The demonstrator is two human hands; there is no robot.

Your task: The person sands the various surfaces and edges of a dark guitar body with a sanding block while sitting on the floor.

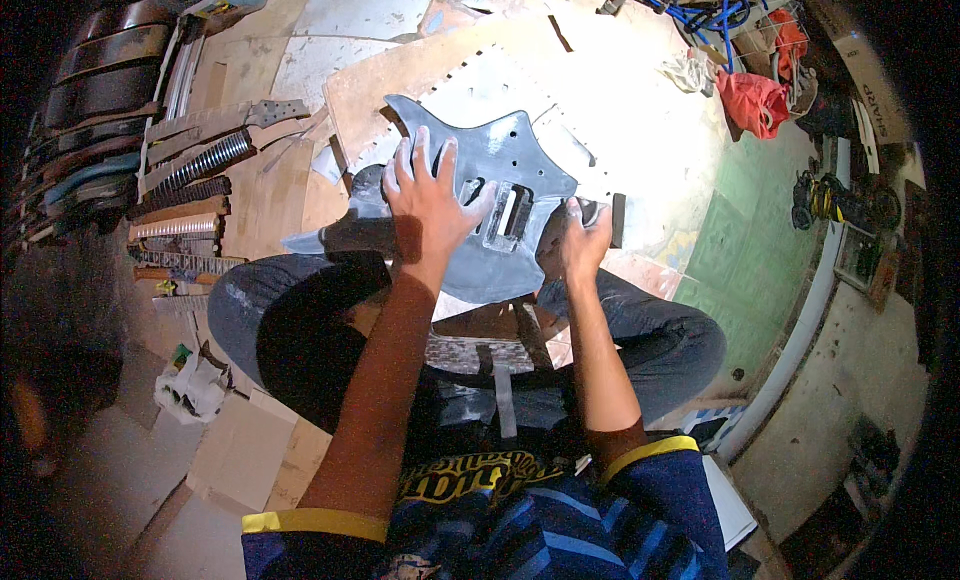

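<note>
A grey, unfinished electric guitar body [500, 150] with rectangular pickup cavities lies across my knees. My left hand [428, 195] is spread flat on its middle, fingers apart, pressing down. My right hand [582, 242] is curled against the body's right edge, near the neck pocket, with its fingers closed around a small dark thing that I cannot make out. Both forearms reach up from the lower edge, and I sit with my legs in dark jeans.
Several guitar necks [190, 195] lie in a row on the floor at left, with dark guitar bodies [105, 70] stacked behind. Cardboard sheets [400, 70] cover the floor ahead. A red bag [752, 102] and blue hose [712, 8] lie at the upper right.
</note>
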